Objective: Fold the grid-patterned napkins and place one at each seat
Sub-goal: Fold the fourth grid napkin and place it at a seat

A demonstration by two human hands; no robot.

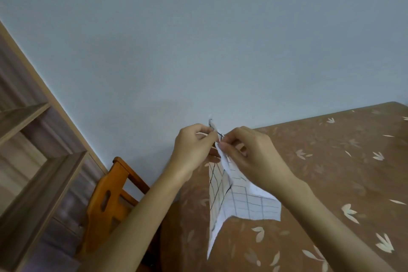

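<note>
Napkin [242, 201]: one thin white sheet printed with a dark line grid. It is held in the air, not lying flat.

Support: its upper part is pinched between the left hand [194, 146] and the right hand [254, 157], which sit close together. A small corner stands up above the fingertips.

Pose: the sheet hangs down from the pinch in two flaps that meet along a crease. The left flap is narrow, seen nearly edge-on, and tapers to a low point. The right flap spreads wider, grid side facing the camera, with a roughly level lower edge.

Location: in front of the near-left part of the table [331, 172]. Whether the low point touches the table cannot be told.
</note>
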